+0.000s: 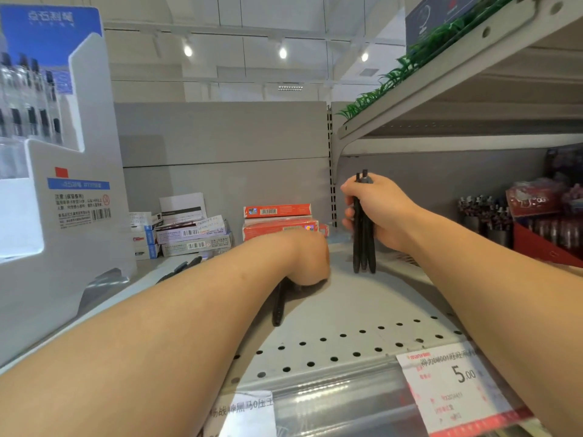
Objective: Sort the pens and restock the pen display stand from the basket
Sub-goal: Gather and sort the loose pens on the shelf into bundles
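The right hand [375, 212] grips a bundle of black pens [363, 244] upright, tips touching the perforated shelf [347, 310]. The left hand [307, 260] presses down on a black pen [278, 305] lying there. A white pen display stand [63, 190] sits far left, near stacked boxes [192, 234].

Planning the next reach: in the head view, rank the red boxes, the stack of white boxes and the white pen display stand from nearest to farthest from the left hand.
1. Red boxes: just behind the left hand.
2. Stack of white boxes: farther left, by the back panel.
3. White pen display stand: far left.
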Tool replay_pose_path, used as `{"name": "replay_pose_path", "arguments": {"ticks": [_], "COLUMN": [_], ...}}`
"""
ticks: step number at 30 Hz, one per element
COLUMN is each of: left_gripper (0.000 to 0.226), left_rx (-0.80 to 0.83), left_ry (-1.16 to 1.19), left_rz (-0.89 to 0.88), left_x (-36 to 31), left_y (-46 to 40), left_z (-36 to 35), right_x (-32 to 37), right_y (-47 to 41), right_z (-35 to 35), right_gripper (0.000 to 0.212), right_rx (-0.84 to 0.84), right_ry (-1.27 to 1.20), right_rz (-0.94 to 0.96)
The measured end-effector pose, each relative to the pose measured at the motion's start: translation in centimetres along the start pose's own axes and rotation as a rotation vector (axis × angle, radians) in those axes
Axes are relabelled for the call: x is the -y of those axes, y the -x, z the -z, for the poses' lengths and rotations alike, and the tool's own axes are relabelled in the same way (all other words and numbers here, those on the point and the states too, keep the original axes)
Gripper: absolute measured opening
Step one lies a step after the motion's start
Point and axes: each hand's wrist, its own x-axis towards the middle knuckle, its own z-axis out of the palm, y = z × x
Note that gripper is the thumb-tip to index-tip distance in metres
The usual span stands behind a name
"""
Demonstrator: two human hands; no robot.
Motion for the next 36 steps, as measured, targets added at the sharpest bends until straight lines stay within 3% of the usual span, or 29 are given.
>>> {"name": "replay_pose_path", "arguments": {"ticks": [6, 10, 12, 16, 20, 26, 30, 36], "left_gripper": [0.019, 0.020, 0.013, 0.028, 0.019, 0.029, 0.022, 0.011], "left_rx": [-0.132, -0.124, -0.133, -0.206, -0.238, -0.279, -0.296, -0.329], "left_ry": [0.030, 0.077, 0.150, 0.272, 0.597, 0.824, 0.893, 0.891], "left_rz": [-0.005, -0.003, 0.009, 0.090, 0.124, 0.011, -0.039, -0.136], "left_x": [-0.4, -0.6, -0.3, 0.9, 2.6, 3.4, 3.1, 2.7], "left_y": [0.2, 0.0, -0.3, -0.3, 0.1, 0.4, 0.6, 0.4], "left_z": [0.4, 0.4, 0.4, 0.8, 1.6, 1.7, 1.6, 1.5], "right_x": [0.0, 0.0, 0.0, 0.3, 0.4, 0.1, 0.3, 0.1], "right_y": [0.2, 0.2, 0.2, 0.4, 0.6, 0.5, 0.5, 1.1], "right_z": [-0.1, 0.1, 0.1, 0.1, -0.1, 0.1, 0.1, -0.4], "right_gripper": [0.009, 0.011, 0.013, 0.016, 0.014, 0.002, 0.028, 0.020], "right_rx": [0.066, 0.099, 0.124, 0.163, 0.170, 0.196, 0.231, 0.348], "right_ry": [0.029, 0.032, 0.034, -0.011, -0.048, 0.022, -0.134, -0.046], "right_rz": [0.004, 0.002, 0.009, -0.005, -0.011, -0.020, -0.047, 0.019]}}
